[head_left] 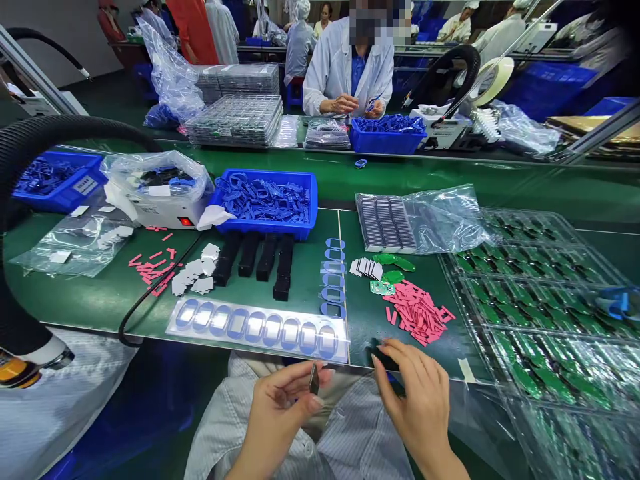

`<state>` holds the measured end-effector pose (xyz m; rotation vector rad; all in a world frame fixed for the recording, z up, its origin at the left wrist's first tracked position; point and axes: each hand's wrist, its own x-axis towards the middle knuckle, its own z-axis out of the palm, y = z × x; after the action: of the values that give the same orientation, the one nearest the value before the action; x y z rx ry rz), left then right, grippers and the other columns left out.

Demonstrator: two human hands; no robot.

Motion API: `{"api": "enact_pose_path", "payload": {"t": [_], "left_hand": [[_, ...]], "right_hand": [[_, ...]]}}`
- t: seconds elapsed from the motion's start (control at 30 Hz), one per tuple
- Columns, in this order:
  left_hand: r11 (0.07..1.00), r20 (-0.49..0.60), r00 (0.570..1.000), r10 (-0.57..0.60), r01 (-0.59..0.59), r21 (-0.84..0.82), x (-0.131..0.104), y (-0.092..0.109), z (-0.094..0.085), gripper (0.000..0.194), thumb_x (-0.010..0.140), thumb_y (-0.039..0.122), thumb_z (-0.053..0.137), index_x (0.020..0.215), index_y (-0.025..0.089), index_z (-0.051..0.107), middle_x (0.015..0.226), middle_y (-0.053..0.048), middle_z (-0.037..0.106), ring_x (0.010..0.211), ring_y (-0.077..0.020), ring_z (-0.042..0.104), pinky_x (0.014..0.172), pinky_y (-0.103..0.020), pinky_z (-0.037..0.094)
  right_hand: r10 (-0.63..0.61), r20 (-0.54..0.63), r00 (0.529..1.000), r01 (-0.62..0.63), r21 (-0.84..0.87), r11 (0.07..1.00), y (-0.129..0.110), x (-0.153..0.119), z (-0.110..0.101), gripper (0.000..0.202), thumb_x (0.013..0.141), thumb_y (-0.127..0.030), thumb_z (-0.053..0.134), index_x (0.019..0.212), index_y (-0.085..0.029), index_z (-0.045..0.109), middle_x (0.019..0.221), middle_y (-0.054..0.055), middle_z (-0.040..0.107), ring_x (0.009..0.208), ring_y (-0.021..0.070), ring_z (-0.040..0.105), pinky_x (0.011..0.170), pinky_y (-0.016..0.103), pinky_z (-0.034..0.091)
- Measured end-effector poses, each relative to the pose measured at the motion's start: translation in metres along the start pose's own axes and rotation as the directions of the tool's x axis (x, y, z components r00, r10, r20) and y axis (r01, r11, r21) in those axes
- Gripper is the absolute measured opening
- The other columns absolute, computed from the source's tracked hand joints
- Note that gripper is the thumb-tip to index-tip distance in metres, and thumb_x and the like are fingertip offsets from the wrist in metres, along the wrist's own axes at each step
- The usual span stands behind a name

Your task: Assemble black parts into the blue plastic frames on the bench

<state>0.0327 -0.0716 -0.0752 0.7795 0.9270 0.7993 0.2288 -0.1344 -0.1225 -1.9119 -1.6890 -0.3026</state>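
My left hand (285, 407) pinches a small thin dark piece (314, 379) between thumb and fingertips, just off the table's front edge. To its right, my right hand (415, 393) reaches over the edge, its fingers bent around a dark item (383, 353) that is mostly hidden. A white sheet of oval blue stickers (257, 329) lies in front of my left hand. Beyond my right hand is a pile of pink strips (419, 312), with a green circuit board (383, 288) and white squares (367, 268) behind it. A column of blue oval frames (333, 280) stands left of these.
Clear trays of green boards (540, 313) fill the right side. Black blocks (284, 267) lie before a blue bin (265, 203). A bag of stacked grey pieces (387, 223) lies behind. A black hose (10, 267) arches at left. A person (350, 73) works opposite.
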Motion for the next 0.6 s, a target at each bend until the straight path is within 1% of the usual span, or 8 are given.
{"api": "enact_pose_path", "payload": {"t": [0.1,0.2,0.3,0.37,0.43,0.5,0.57,0.6], "left_hand": [[0.999,0.072,0.997,-0.010,0.006,0.053,0.003,0.002,-0.008,0.036,0.058,0.034,0.081,0.092,0.024,0.073,0.088,-0.006,0.074,0.086,-0.0220,0.069,0.079,-0.028,0.054],[0.987,0.073,0.997,0.025,-0.037,0.156,0.005,0.010,-0.011,0.034,0.060,0.029,0.080,0.093,0.026,0.072,0.088,-0.004,0.074,0.088,-0.0213,0.069,0.082,-0.028,0.053],[0.962,0.040,0.994,0.104,-0.111,0.249,0.006,0.022,-0.009,0.041,0.058,0.023,0.080,0.097,0.028,0.071,0.083,-0.001,0.075,0.085,-0.0193,0.069,0.085,-0.027,0.051],[0.951,0.029,0.991,0.130,-0.133,0.279,0.005,0.029,-0.007,0.053,0.056,0.019,0.081,0.106,0.030,0.066,0.081,0.002,0.075,0.083,-0.0174,0.069,0.089,-0.026,0.048],[0.951,0.044,0.993,0.111,-0.119,0.286,0.003,0.032,-0.006,0.066,0.056,0.018,0.081,0.118,0.030,0.059,0.081,0.002,0.075,0.083,-0.0160,0.068,0.092,-0.026,0.045],[0.968,0.091,0.995,0.039,-0.060,0.245,0.003,0.031,-0.006,0.080,0.058,0.025,0.082,0.130,0.027,0.047,0.081,0.001,0.075,0.081,-0.0154,0.067,0.087,-0.026,0.046],[0.989,0.203,0.977,-0.064,0.035,0.146,0.002,0.029,-0.004,0.094,0.060,0.036,0.081,0.139,0.024,0.032,0.071,0.001,0.073,0.068,-0.0142,0.066,0.072,-0.025,0.050],[0.993,0.281,0.954,-0.104,0.082,0.089,0.002,0.029,-0.003,0.098,0.060,0.043,0.079,0.140,0.024,0.027,0.066,0.002,0.071,0.061,-0.0133,0.065,0.065,-0.024,0.050]], "right_hand": [[-0.269,0.098,0.958,0.265,0.052,0.963,0.003,-0.004,-0.006,0.037,0.086,-0.012,0.049,0.122,-0.017,0.050,0.114,0.007,0.064,0.111,0.0232,0.053,0.091,0.038,0.035],[-0.374,0.184,0.909,0.368,0.064,0.928,0.008,-0.007,-0.007,0.040,0.087,-0.015,0.049,0.127,-0.019,0.049,0.120,0.004,0.061,0.119,0.0244,0.048,0.101,0.042,0.025],[-0.348,0.154,0.925,0.324,0.161,0.932,0.009,-0.003,-0.007,0.036,0.086,-0.017,0.051,0.122,-0.021,0.053,0.118,0.003,0.062,0.120,0.0252,0.047,0.103,0.045,0.025],[-0.282,0.092,0.955,0.245,0.292,0.924,0.004,0.006,-0.009,0.035,0.085,-0.015,0.051,0.119,-0.021,0.055,0.115,0.004,0.063,0.117,0.0241,0.050,0.099,0.043,0.033],[-0.199,0.068,0.978,0.147,0.457,0.877,-0.006,0.019,-0.015,0.035,0.086,-0.013,0.049,0.120,-0.022,0.054,0.113,0.006,0.063,0.114,0.0224,0.051,0.093,0.039,0.041],[-0.184,0.119,0.976,0.068,0.634,0.770,-0.018,0.035,-0.022,0.035,0.089,-0.018,0.047,0.123,-0.023,0.051,0.116,0.006,0.061,0.114,0.0216,0.051,0.091,0.038,0.045],[-0.270,0.199,0.942,0.009,0.790,0.613,-0.029,0.052,-0.030,0.037,0.092,-0.029,0.047,0.128,-0.026,0.047,0.120,0.005,0.059,0.115,0.0213,0.049,0.093,0.039,0.044],[-0.341,0.230,0.911,-0.021,0.854,0.521,-0.034,0.061,-0.033,0.038,0.092,-0.034,0.047,0.129,-0.028,0.046,0.120,0.005,0.059,0.115,0.0209,0.049,0.095,0.040,0.043]]}}
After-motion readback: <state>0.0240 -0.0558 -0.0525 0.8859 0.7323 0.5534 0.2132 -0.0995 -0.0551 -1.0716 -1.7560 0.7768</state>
